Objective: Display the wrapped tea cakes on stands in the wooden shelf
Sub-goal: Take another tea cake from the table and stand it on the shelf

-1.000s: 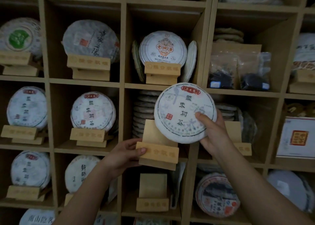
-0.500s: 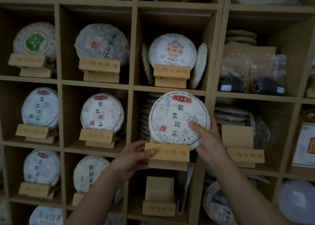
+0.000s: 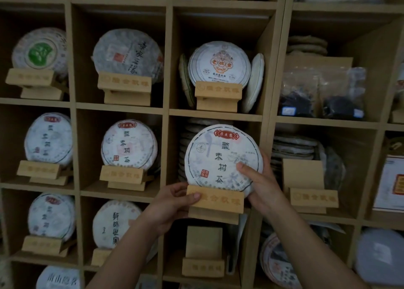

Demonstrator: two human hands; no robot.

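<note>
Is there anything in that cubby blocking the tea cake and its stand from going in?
Partly. A stack of wrapped cakes fills the back left of the cubby, behind the tea cake on its wooden stand. The left hand grips the stand; the right hand holds the cake. Nothing visible blocks the front ledge.

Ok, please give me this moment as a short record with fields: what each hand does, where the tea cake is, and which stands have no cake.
left hand: left hand grips the left end of the wooden stand
right hand: right hand holds the wrapped tea cake at its right edge, thumb on the front
tea cake: upright, lower edge behind the stand's front bar
place: in front of the middle compartment with a stack of cakes
empty stands: one to the right, one below
</note>
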